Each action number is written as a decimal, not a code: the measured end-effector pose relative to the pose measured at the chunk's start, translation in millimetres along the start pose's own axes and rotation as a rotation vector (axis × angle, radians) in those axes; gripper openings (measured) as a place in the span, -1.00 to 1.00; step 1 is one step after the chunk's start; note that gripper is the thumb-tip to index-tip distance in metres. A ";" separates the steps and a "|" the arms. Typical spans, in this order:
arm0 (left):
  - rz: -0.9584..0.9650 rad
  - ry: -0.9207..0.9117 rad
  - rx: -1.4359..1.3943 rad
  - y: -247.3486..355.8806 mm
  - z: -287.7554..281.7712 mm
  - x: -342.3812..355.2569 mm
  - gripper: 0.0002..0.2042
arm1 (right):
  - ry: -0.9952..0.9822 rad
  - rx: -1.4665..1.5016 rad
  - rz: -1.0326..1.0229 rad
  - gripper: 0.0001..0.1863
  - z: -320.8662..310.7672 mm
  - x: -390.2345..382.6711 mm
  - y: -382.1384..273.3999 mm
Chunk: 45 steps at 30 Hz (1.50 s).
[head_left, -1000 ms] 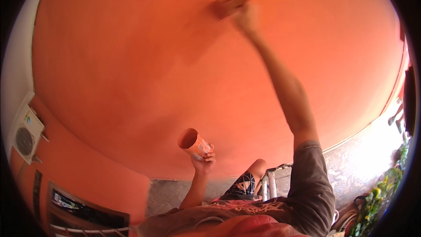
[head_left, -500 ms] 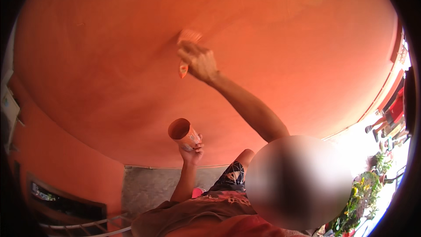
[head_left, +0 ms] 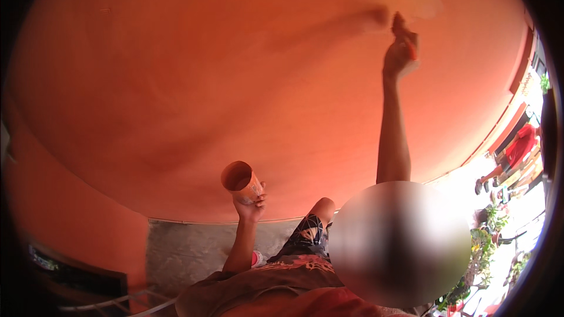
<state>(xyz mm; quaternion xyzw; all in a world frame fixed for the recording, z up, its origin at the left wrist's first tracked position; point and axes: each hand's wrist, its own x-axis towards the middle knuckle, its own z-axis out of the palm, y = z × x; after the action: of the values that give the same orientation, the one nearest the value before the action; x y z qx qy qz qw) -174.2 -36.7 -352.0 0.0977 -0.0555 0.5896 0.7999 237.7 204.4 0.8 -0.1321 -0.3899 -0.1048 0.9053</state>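
Note:
My left hand (head_left: pixel 251 209) grips an orange-smeared, open-topped paint container (head_left: pixel 249 186) from its lower side, fingers wrapped round it. The container is tilted, with its mouth toward the upper left and a dark inside. High on the right, my right hand (head_left: pixel 402 57) is closed round a paintbrush (head_left: pixel 399 23), bristles up at the wall. An orange part of the handle shows by the fingers. The orange wall (head_left: pixel 282 100) fills most of the view. Near the bristles lies a paler, yellowish patch (head_left: pixel 420 1) of wall; whether the bristles touch the wall I cannot tell.
Below the wall runs a grey concrete floor (head_left: pixel 188 249). A dark opening (head_left: pixel 82 276) and a pale rail (head_left: pixel 111 302) are at the lower left. Bright daylight, potted plants (head_left: pixel 484 243) and a person in a red top (head_left: pixel 520 149) are at the right.
My right hand has swept the paintbrush from the wall's middle far to the upper right, beside the paler patch. My left hand and the container have barely shifted.

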 end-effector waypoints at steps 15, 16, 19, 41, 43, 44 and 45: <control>-0.078 -0.006 -0.037 -9.2 14.1 14.4 -0.37 | -0.604 -0.412 0.351 -0.84 27.8 -142.1 38.7; -0.034 0.016 -0.020 -6.7 11.9 2.4 -0.37 | -0.418 -0.152 0.219 -0.81 27.3 -115.1 27.1; -0.034 0.014 0.030 -2.9 11.2 6.3 -0.37 | -0.174 -0.089 0.099 -0.80 -30.8 -25.1 33.4; -0.096 0.013 0.030 8.3 4.9 8.2 -0.31 | -0.091 -0.083 0.220 -0.80 -64.7 -77.5 55.8; -0.080 0.025 0.029 12.4 -1.1 0.7 -0.29 | 0.042 -0.204 0.120 -0.83 -102.9 -31.1 56.5; -0.061 0.037 0.032 14.3 -6.0 -5.2 -0.29 | 0.199 -0.378 0.245 -0.84 -103.0 -19.0 37.9; -0.062 0.039 0.029 12.9 -8.5 -2.2 -0.29 | 0.201 -0.282 0.166 -0.84 -108.9 -13.9 39.3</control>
<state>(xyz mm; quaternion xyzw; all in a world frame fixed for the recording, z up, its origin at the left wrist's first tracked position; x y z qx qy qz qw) -187.4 -33.2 -359.5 0.0995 -0.0284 0.5669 0.8172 313.6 207.7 -87.6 -0.2780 -0.2669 -0.0960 0.9177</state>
